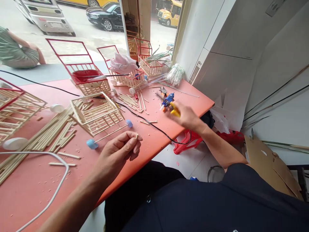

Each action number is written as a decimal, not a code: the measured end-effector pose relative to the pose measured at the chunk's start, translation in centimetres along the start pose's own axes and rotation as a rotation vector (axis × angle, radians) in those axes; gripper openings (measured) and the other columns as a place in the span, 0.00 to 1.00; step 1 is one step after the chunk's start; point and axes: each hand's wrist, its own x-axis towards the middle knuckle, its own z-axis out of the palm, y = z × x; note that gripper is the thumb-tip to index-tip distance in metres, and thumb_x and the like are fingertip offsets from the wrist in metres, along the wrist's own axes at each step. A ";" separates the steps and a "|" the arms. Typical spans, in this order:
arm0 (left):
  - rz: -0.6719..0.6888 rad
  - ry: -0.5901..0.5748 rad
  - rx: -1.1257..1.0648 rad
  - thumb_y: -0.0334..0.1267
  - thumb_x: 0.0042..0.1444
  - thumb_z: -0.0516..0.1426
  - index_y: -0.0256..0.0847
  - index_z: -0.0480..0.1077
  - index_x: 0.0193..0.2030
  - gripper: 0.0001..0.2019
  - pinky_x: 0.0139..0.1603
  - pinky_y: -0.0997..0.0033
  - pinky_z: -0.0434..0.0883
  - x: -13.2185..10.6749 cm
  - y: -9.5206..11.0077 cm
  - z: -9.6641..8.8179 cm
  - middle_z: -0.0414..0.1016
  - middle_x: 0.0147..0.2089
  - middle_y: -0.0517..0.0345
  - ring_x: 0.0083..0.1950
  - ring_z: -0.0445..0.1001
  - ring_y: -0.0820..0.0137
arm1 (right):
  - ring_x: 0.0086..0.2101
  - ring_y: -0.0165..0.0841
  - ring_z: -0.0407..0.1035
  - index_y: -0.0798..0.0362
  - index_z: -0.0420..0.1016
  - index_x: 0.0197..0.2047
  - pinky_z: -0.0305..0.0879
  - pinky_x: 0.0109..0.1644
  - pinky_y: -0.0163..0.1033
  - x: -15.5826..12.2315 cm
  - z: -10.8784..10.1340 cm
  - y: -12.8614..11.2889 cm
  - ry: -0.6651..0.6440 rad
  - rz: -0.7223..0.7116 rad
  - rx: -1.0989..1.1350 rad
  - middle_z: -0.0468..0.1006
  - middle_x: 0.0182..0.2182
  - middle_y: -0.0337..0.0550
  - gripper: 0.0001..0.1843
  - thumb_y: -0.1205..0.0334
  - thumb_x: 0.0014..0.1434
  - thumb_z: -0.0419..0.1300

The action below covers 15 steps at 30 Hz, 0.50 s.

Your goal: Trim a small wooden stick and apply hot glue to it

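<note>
My left hand point(123, 146) is closed in a pinch on a short piece of wooden stick point(136, 136), held above the table's front edge. My right hand point(185, 115) is wrapped round a yellow-handled tool point(175, 110), smeared by motion, so its exact kind is hard to make out. Just beyond it lies a blue glue gun point(169, 98) on the table, with orange-handled pliers point(164, 91) behind. Left of my hands a small cart frame of wooden sticks point(98, 114) stands tilted, with light blue wheels point(92, 144) on an axle stick beside it.
Long wooden sticks point(45, 129) and cut pieces lie on the orange table point(154, 141). Several carts with red handles point(90, 82) stand along the back. A black cord point(149, 124) crosses the table; a white cable point(63, 180) curves at left. A red stool point(189, 141) is below.
</note>
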 end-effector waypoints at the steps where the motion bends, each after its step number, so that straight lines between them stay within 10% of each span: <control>1: 0.006 0.009 0.014 0.57 0.58 0.75 0.40 0.79 0.37 0.22 0.26 0.75 0.60 0.0 0.1 0.0 0.68 0.26 0.62 0.26 0.61 0.75 | 0.40 0.39 0.73 0.52 0.75 0.53 0.64 0.45 0.40 0.9 -0.9 1.5 0.110 0.077 -0.076 0.82 0.42 0.45 0.32 0.30 0.67 0.64; 7: 0.027 0.101 0.154 0.62 0.54 0.76 0.41 0.79 0.34 0.25 0.33 0.71 0.69 -0.1 0.3 -0.5 0.76 0.32 0.55 0.30 0.67 0.72 | 0.60 0.56 0.74 0.60 0.76 0.61 0.68 0.66 0.53 4.3 -3.4 10.9 0.309 0.474 -0.497 0.82 0.58 0.68 0.29 0.44 0.70 0.65; 15: 0.037 0.195 0.277 0.62 0.50 0.77 0.42 0.84 0.34 0.24 0.34 0.70 0.70 -0.5 -0.3 -1.2 0.83 0.37 0.48 0.34 0.71 0.67 | 0.67 0.58 0.67 0.65 0.75 0.66 0.60 0.72 0.56 4.2 -1.7 14.1 0.259 0.445 -0.560 0.75 0.65 0.72 0.36 0.42 0.70 0.66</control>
